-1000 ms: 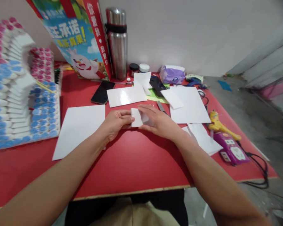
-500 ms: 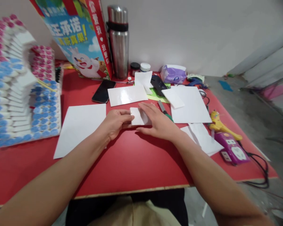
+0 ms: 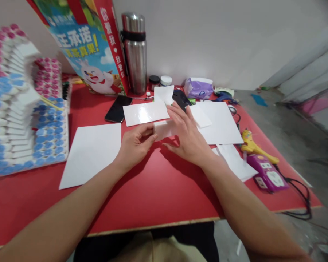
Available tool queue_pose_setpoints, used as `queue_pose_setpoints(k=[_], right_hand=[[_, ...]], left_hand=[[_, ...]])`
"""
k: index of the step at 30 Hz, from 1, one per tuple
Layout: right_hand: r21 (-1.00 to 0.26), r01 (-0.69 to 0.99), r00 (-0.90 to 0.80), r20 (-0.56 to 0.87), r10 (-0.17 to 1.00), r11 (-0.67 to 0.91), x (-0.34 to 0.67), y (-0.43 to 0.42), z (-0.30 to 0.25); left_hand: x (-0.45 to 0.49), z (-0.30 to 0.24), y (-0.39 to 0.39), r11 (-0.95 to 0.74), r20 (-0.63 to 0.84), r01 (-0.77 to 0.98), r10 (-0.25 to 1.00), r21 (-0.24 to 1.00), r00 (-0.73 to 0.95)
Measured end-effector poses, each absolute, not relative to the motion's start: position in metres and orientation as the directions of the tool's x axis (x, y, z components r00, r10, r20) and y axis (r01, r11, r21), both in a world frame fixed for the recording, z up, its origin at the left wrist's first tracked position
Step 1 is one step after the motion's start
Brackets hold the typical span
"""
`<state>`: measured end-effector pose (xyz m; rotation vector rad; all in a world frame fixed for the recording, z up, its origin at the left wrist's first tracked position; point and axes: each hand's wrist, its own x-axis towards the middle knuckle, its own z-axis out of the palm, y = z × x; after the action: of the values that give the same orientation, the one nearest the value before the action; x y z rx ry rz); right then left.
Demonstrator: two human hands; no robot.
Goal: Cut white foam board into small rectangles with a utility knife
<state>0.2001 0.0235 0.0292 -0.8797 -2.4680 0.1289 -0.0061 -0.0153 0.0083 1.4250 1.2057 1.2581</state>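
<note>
Between the thumb and fingers of my left hand [image 3: 133, 146] is the left end of a small white board piece [image 3: 161, 130], tilted and raised a little off the red table. My right hand [image 3: 190, 140] is at the piece's right end with its fingers stretched out and thumb apart; whether it touches the piece is hard to tell. Its fingers hide that end. A large white sheet [image 3: 94, 153] lies beside my left forearm. Just beyond the piece is a glossy white strip [image 3: 144, 113]. Right of my right hand lies a square white board [image 3: 221, 123] with a smaller white piece on it.
At the left stands a structure of white strips with blue and pink rolls [image 3: 19, 120]. A steel flask [image 3: 136, 58], a printed bag [image 3: 87, 51] and a phone [image 3: 118, 109] are at the back. On the right are a yellow tool [image 3: 255, 149] and a purple power strip [image 3: 268, 173] with cable.
The small white piece has lifted and tilted in my left hand. My right hand has opened, its fingers rising and spreading away from the piece. The camera view has shifted slightly.
</note>
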Motion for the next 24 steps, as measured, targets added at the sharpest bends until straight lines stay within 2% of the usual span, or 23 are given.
queue_pose_setpoints(k=[5, 12, 18, 21, 24], right_hand=[[-0.234, 0.564, -0.677, 0.418, 0.605, 0.792, 0.198, 0.024, 0.023], [-0.245, 0.552, -0.713, 0.356, 0.604, 0.797, 0.195, 0.026, 0.01], [-0.339, 0.528, -0.73, 0.286, 0.62, 0.778, 0.196, 0.028, 0.007], [-0.431, 0.511, -0.727, 0.244, 0.641, 0.744, 0.198, 0.03, 0.006], [-0.472, 0.503, -0.722, 0.231, 0.652, 0.724, 0.199, 0.032, 0.005]], left_hand=[[-0.003, 0.01, -0.013, -0.07, 0.07, -0.017, 0.997, 0.997, 0.025], [-0.001, 0.001, -0.008, 0.267, -0.262, -0.253, 0.964, 0.93, 0.056], [0.0, 0.005, -0.008, 0.37, -0.376, -0.246, 0.926, 0.896, 0.025], [0.001, 0.007, -0.008, 0.378, -0.389, -0.232, 0.921, 0.896, -0.004], [0.001, 0.008, -0.008, 0.356, -0.364, -0.188, 0.931, 0.915, -0.009]])
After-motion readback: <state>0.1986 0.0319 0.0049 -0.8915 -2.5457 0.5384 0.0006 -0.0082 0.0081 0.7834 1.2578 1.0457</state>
